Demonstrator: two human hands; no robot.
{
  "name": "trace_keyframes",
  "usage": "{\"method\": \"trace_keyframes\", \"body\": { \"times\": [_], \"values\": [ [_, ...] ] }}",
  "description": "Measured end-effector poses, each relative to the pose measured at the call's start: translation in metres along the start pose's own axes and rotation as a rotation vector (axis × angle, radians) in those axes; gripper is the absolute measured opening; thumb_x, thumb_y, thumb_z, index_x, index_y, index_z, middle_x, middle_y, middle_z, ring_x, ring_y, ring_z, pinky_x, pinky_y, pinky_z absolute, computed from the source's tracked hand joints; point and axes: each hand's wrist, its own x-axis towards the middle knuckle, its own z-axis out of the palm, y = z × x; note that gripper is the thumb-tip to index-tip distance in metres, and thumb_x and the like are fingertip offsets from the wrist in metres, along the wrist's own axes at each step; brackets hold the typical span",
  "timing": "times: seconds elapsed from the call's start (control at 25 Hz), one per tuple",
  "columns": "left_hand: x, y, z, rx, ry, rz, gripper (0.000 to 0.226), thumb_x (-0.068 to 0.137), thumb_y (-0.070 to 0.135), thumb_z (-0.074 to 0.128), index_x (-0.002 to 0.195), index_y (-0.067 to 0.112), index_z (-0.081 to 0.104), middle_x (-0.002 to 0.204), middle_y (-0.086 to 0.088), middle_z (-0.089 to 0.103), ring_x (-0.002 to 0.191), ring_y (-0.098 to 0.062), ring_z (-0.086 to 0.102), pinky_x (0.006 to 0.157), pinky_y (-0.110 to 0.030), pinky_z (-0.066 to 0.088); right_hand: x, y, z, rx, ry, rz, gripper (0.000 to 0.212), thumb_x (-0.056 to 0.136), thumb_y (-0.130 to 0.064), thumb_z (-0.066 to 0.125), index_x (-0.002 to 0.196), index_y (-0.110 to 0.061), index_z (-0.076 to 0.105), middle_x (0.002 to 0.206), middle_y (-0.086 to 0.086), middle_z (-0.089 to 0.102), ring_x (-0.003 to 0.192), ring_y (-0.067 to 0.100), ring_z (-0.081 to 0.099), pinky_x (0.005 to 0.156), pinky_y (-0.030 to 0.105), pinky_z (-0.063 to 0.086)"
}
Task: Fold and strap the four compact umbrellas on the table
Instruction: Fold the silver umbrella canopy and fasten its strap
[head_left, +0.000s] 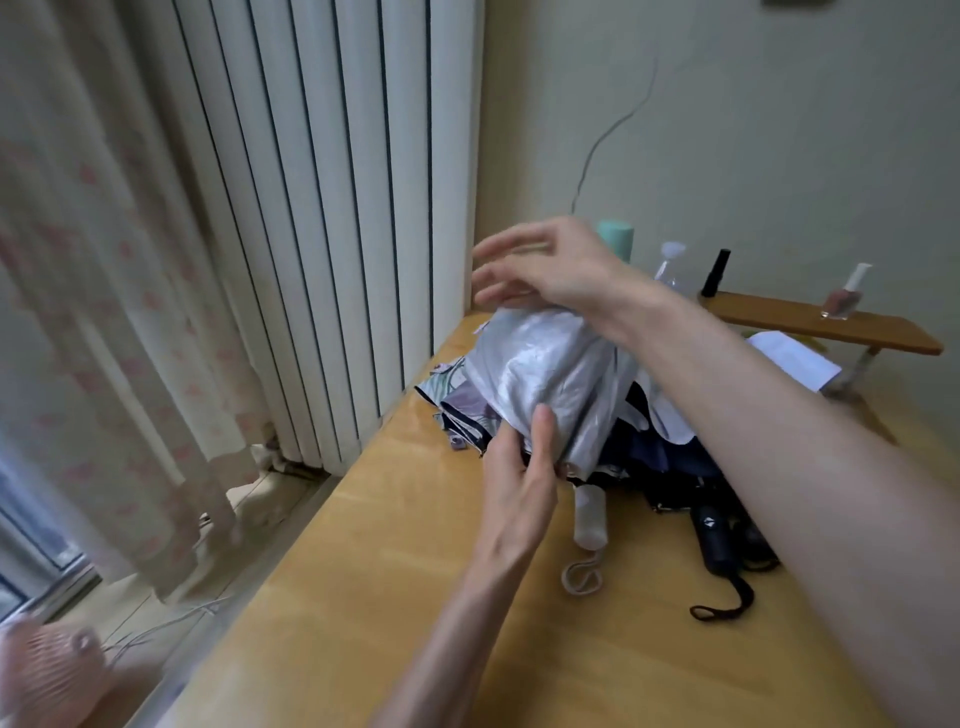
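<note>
- two grips work on one silver umbrella (550, 374), which lies on the desk (415, 571) atop a heap of other umbrellas. the left grip (519, 467) pinches its loose hem, thumb on the cloth and fingers tucked under.
- the right grip (545, 265) hangs over the umbrella's far end, fingers spread and holding nothing. it is blurred, so i cannot tell whether the wrist brushes the cloth.
- the canopy looks thin, light, slick and crumpled. it will likely slide and puff open unless each fold is pinned flat, and the ribs beneath are probably stiff and easy to bend if forced.
- best holds, i judge, are the white handle (589, 514) just right of the left grip, to steady it, and the hem, to gather the folds. no strap is visible.
- further right of that grip, a black handle (714, 540) and dark canopies (670, 457) crowd the silver one, so the wrist cords could snag.
- left of the left grip the desk edge is near, with a radiator (332, 208) beyond. bare desk lies nearer the person, which gives room to draw the umbrella out.
- behind the right grip, small bottles (717, 273) on a low shelf (821, 319) could be knocked.
</note>
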Motion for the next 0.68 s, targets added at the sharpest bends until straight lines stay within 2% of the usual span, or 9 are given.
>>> {"method": "trace_keyframes", "body": {
  "times": [0.08, 0.12, 0.16, 0.24, 0.28, 0.36, 0.44, 0.52, 0.68],
  "values": [
    [0.000, 0.000, 0.000, -0.009, 0.012, -0.003, 0.033, 0.111, 0.043, 0.051, 0.080, 0.041, 0.062, 0.069, 0.023, 0.061, 0.072, -0.012, 0.058, 0.068, -0.037, 0.048, -0.011, 0.005, -0.026, -0.173, 0.218, -0.204, 0.016, 0.088, -0.015, 0.074, 0.099, -0.026, 0.079, 0.093, -0.004, 0.081, 0.092, 0.013, 0.078, 0.096, 0.037, 0.062],
    [0.000, 0.000, 0.000, -0.013, 0.018, -0.003, 0.033, 0.110, 0.046, 0.051, 0.079, 0.045, 0.062, 0.070, 0.021, 0.061, 0.072, -0.014, 0.058, 0.067, -0.039, 0.049, -0.017, 0.009, -0.040, -0.298, 0.287, -0.240, 0.019, 0.084, -0.026, 0.075, 0.101, -0.031, 0.079, 0.099, -0.011, 0.080, 0.099, 0.007, 0.075, 0.101, 0.037, 0.058],
    [0.001, -0.001, -0.001, -0.022, 0.022, -0.004, 0.034, 0.110, 0.049, 0.050, 0.077, 0.046, 0.061, 0.070, 0.017, 0.060, 0.071, -0.016, 0.058, 0.064, -0.043, 0.049, -0.021, 0.012, -0.051, -0.390, 0.323, -0.213, 0.030, 0.082, -0.036, 0.077, 0.112, -0.033, 0.078, 0.111, -0.014, 0.077, 0.109, 0.003, 0.071, 0.107, 0.037, 0.054],
    [0.001, -0.002, -0.001, -0.029, 0.036, -0.019, 0.038, 0.105, 0.058, 0.050, 0.074, 0.037, 0.055, 0.071, 0.005, 0.055, 0.067, -0.023, 0.054, 0.061, -0.055, 0.048, -0.033, 0.019, -0.067, -0.409, 0.258, -0.011, 0.062, 0.083, -0.053, 0.082, 0.139, -0.034, 0.065, 0.133, -0.010, 0.064, 0.126, 0.006, 0.059, 0.109, 0.032, 0.047],
    [0.001, -0.002, -0.001, -0.026, 0.044, -0.023, 0.040, 0.102, 0.061, 0.050, 0.074, 0.033, 0.053, 0.072, -0.001, 0.054, 0.067, -0.025, 0.053, 0.061, -0.057, 0.048, -0.036, 0.023, -0.071, -0.384, 0.200, 0.084, 0.074, 0.079, -0.061, 0.083, 0.144, -0.034, 0.060, 0.137, -0.008, 0.059, 0.129, 0.009, 0.055, 0.107, 0.030, 0.045],
    [-0.001, -0.001, 0.000, -0.053, 0.034, -0.034, 0.041, 0.104, 0.057, 0.050, 0.075, 0.027, 0.052, 0.073, -0.007, 0.053, 0.067, -0.027, 0.052, 0.058, -0.053, 0.046, -0.038, 0.029, -0.077, -0.360, 0.140, 0.118, 0.087, 0.067, -0.073, 0.084, 0.143, -0.038, 0.061, 0.140, -0.011, 0.059, 0.131, 0.009, 0.056, 0.105, 0.027, 0.046],
    [-0.002, -0.001, -0.001, -0.082, 0.025, -0.038, 0.041, 0.112, 0.040, 0.050, 0.076, 0.019, 0.050, 0.068, -0.010, 0.050, 0.060, -0.024, 0.052, 0.049, -0.039, 0.042, -0.035, 0.027, -0.079, -0.346, 0.129, 0.110, 0.084, 0.064, -0.072, 0.087, 0.137, -0.036, 0.066, 0.133, -0.012, 0.066, 0.123, 0.007, 0.062, 0.103, 0.026, 0.049],
    [-0.003, 0.000, -0.001, -0.098, 0.004, -0.030, 0.047, 0.114, 0.032, 0.047, 0.074, 0.007, 0.046, 0.062, -0.016, 0.048, 0.049, -0.019, 0.051, 0.043, -0.030, 0.038, -0.032, 0.020, -0.080, -0.365, 0.111, 0.127, 0.076, 0.061, -0.072, 0.089, 0.123, -0.030, 0.075, 0.120, -0.012, 0.075, 0.111, 0.006, 0.069, 0.100, 0.028, 0.053],
    [-0.006, 0.004, -0.003, -0.134, -0.032, -0.041, 0.056, 0.107, 0.040, 0.042, 0.065, 0.002, 0.043, 0.053, -0.020, 0.048, 0.046, -0.025, 0.049, 0.044, -0.033, 0.032, -0.031, 0.015, -0.079, -0.442, 0.111, 0.072, 0.067, 0.060, -0.072, 0.086, 0.103, -0.021, 0.080, 0.101, -0.007, 0.080, 0.098, 0.011, 0.074, 0.096, 0.036, 0.058]
  ]
}}
